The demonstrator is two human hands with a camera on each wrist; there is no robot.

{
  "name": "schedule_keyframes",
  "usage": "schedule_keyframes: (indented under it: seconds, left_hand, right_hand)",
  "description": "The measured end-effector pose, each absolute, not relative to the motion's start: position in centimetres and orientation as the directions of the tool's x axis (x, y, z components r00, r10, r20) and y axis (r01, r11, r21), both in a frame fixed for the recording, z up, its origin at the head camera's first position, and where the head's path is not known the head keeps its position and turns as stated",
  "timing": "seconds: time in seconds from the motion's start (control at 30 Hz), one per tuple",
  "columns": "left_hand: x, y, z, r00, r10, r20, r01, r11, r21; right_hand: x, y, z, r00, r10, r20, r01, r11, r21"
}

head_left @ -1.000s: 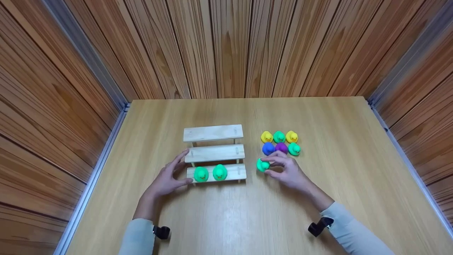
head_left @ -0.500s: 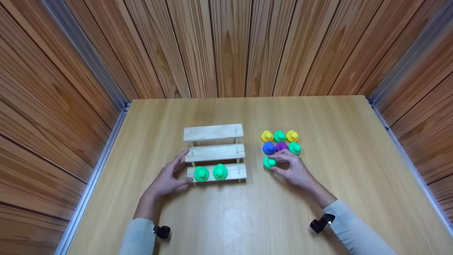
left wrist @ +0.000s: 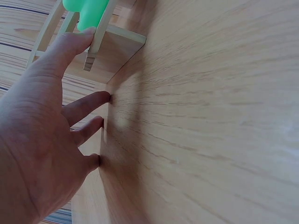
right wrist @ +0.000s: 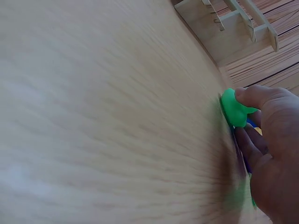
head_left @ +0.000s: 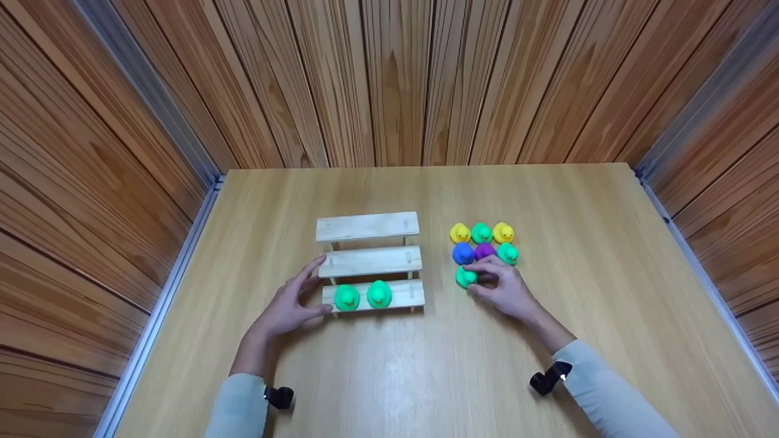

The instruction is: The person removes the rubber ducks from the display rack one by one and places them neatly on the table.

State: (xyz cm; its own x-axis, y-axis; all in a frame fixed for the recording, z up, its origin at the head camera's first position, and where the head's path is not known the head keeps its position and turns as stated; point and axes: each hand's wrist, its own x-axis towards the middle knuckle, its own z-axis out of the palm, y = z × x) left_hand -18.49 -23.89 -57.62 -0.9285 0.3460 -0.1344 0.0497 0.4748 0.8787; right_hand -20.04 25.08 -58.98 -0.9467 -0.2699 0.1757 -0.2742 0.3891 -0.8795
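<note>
A small wooden three-tier stand is left of centre in the head view, with two green rubber ducks on its lowest tier. My left hand steadies its left side: the thumb touches the front shelf's edge, and the other fingers spread out, tips down at the table in the left wrist view. Between thumb and fingers my right hand pinches another green rubber duck, low over the table, just in front of the blue duck. The right wrist view shows this duck from the side, the thumb on it.
Two rows of ducks stand beyond my right hand: a yellow duck, a green duck and another yellow at the back, then blue, purple and green. Wooden plank walls enclose the table at the back and sides.
My right hand has shifted right with the green duck, from nearer the stand to just before the blue duck. The left hand keeps its place at the stand.
</note>
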Motion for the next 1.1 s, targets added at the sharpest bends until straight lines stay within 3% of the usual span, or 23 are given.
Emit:
schedule_keyframes:
  seconds: [0.5, 0.93, 1.1]
  left_hand:
    - [-18.6, -23.9, -57.7, -0.93, 0.343, -0.134, 0.05, 0.478, 0.877]
    - [-18.5, -23.7, -57.4, -0.933, 0.319, -0.168, 0.018, 0.506, 0.862]
    - [-18.5, -23.7, -57.6, -0.931, 0.331, -0.156, 0.03, 0.494, 0.869]
  right_hand:
    - [-20.1, 25.1, -59.1, -0.956, -0.255, 0.147, -0.241, 0.394, -0.887]
    - [-19.8, 25.3, -57.5, -0.923, -0.275, 0.268, -0.362, 0.388, -0.847]
    - [-19.9, 25.3, -56.7, -0.926, -0.284, 0.247, -0.351, 0.417, -0.838]
